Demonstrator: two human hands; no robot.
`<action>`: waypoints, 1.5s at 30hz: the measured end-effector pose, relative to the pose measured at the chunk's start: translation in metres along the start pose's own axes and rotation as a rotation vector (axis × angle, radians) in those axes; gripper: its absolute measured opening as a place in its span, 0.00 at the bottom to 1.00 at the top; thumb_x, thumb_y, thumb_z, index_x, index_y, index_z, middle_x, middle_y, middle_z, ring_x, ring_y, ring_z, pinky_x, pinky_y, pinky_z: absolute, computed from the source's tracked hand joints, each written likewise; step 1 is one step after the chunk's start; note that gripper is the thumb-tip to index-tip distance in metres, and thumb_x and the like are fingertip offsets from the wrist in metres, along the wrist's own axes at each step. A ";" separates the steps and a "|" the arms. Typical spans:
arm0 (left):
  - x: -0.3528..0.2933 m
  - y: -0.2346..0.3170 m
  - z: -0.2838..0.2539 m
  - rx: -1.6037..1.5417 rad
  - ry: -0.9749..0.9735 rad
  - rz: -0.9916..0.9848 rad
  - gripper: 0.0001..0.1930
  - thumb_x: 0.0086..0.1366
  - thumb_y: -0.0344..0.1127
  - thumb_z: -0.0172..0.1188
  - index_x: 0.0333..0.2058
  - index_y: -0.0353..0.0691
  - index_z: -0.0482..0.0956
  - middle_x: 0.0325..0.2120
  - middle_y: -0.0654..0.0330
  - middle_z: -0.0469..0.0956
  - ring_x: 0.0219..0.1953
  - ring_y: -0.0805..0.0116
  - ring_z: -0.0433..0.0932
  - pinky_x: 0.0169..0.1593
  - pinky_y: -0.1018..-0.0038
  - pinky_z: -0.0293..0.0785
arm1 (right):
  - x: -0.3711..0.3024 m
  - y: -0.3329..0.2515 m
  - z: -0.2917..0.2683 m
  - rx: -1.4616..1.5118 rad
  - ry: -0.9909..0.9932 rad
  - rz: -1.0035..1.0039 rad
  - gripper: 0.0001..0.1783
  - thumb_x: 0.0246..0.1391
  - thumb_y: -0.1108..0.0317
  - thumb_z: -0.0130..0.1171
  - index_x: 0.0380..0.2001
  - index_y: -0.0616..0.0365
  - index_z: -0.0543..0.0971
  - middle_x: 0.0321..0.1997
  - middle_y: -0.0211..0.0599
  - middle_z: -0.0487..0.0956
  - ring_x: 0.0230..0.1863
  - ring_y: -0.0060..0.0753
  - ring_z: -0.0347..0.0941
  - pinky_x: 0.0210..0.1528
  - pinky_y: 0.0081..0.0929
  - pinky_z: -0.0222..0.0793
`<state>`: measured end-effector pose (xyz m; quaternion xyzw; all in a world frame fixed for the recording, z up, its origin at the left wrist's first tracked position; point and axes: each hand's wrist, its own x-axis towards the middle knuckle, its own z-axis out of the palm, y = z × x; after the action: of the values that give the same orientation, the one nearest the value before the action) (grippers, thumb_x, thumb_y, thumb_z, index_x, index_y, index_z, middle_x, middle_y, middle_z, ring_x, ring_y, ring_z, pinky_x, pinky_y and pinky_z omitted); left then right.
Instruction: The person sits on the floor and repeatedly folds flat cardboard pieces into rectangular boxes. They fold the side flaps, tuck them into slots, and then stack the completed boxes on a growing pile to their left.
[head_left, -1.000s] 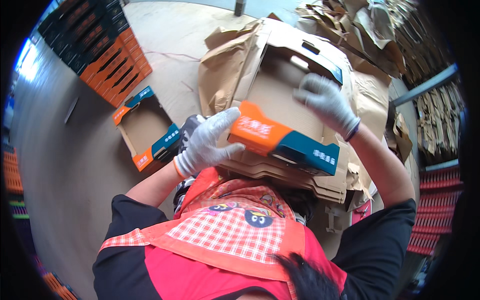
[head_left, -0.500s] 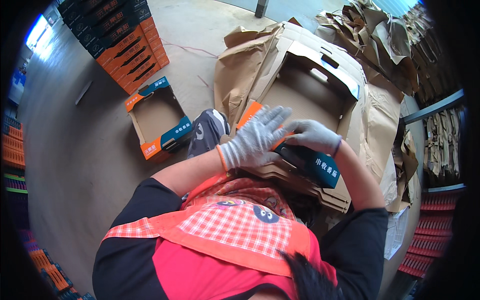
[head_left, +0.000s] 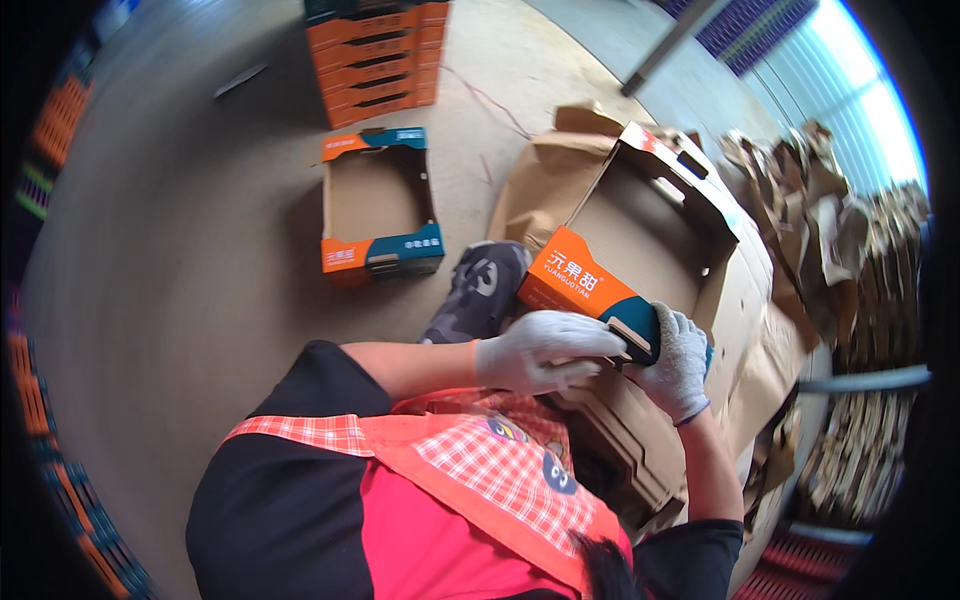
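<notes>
My right hand (head_left: 674,362) pinched the open tray (head_left: 575,280) by its near wall, likely steadying it atop the cardboard stack (head_left: 622,440) below my grip. Left hand (head_left: 545,350) sat at the handle slot (head_left: 633,343); couldn't tell if gripping.

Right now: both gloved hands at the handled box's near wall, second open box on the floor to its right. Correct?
Wrong side: the head view shows the second open box on the floor to the left of the handled box. The left hand and right hand are indeed at the latter's near wall.
</notes>
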<state>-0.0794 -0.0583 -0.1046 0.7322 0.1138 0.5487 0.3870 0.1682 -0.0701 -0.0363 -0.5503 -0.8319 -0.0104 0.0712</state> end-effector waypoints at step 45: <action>-0.049 -0.085 -0.128 0.309 0.401 -0.459 0.17 0.66 0.35 0.56 0.19 0.34 0.80 0.29 0.53 0.83 0.30 0.64 0.81 0.36 0.73 0.75 | 0.155 -0.028 0.146 0.798 0.162 0.115 0.23 0.48 0.67 0.65 0.49 0.59 0.76 0.46 0.43 0.78 0.49 0.38 0.75 0.52 0.31 0.70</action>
<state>-0.1900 0.0271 -0.1861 0.6152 0.4312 0.5566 0.3547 0.0674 0.0742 -0.1595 -0.5224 -0.7302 0.2740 0.3446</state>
